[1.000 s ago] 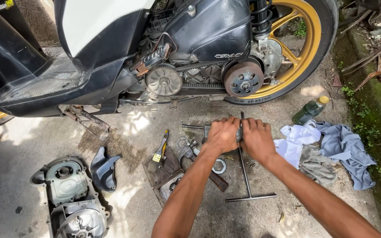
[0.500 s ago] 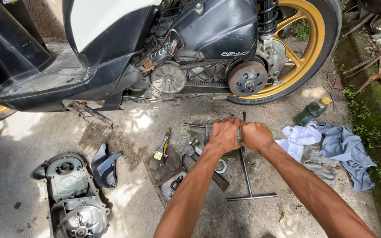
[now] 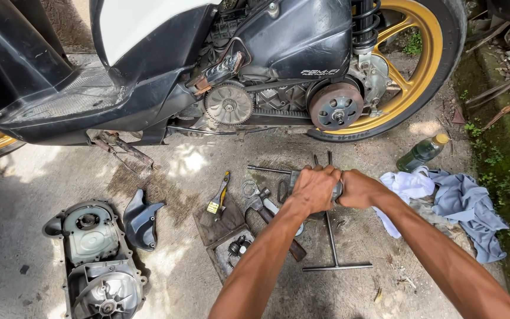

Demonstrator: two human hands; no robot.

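— What have the hands got?
— The left hand [image 3: 314,188] and right hand [image 3: 356,188] are both clenched round a small metal part [image 3: 339,190], pressed together just above the concrete floor [image 3: 42,177].

— And around them?
— A long steel T-handle wrench [image 3: 333,245] lies beneath, a hammer [image 3: 267,212] beside it, crumpled grey rags [image 3: 461,207] to the right. Beyond stands a scooter [image 3: 208,59], ribbed pulley [image 3: 228,104] bare; its cast cover [image 3: 92,254] lies apart.

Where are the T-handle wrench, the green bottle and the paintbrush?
T-handle wrench [image 3: 332,245], head view, on its long shaft.
Green bottle [image 3: 419,155], head view, on its body.
Paintbrush [image 3: 221,192], head view, on its handle.
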